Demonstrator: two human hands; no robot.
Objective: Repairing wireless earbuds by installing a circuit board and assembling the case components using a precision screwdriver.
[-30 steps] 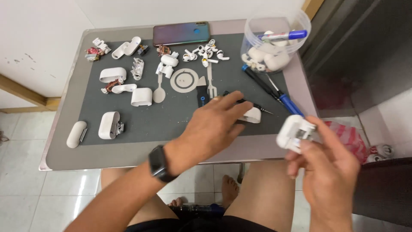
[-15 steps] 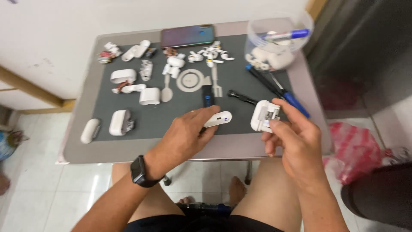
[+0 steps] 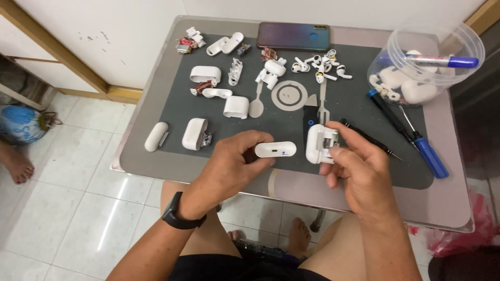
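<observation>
fingers of the left hand (image 3: 232,161) were pinched together on a white case lid (image 3: 275,150), a small rounded shell held by its left end just above the near edge of the grey mat (image 3: 364,104). thumb below and fingertips on top clamped it, long side lying level. just to its right, apart from it by a narrow gap, the right hand (image 3: 359,171) gripped a white earbud case body (image 3: 319,143), fingers closed around its lower right side, with its open face and small inner metal parts turned upward. both pieces sat over the front middle of the table (image 3: 448,208).

judging by looks, each shell was light, hard, glossy plastic, so likely slippery under bare skin and easy to flick away if squeezed at the curved ends. a hold across the flat long sides seemed safer than one on the rounded tips. the exposed inner frame and hinge area of the body looked thin and probably fragile, better left untouched.

beyond the hands lay a black screwdriver (image 3: 370,139) near the right knuckles, a blue-handled screwdriver (image 3: 424,151) further right, a clear tub (image 3: 442,47) holding white parts and a blue marker (image 3: 442,61), a dark phone (image 3: 292,36) at the far edge, loose earbuds (image 3: 320,65), and several other opened cases (image 3: 195,134) on the left. a black watch (image 3: 179,216) circled the left wrist.
</observation>
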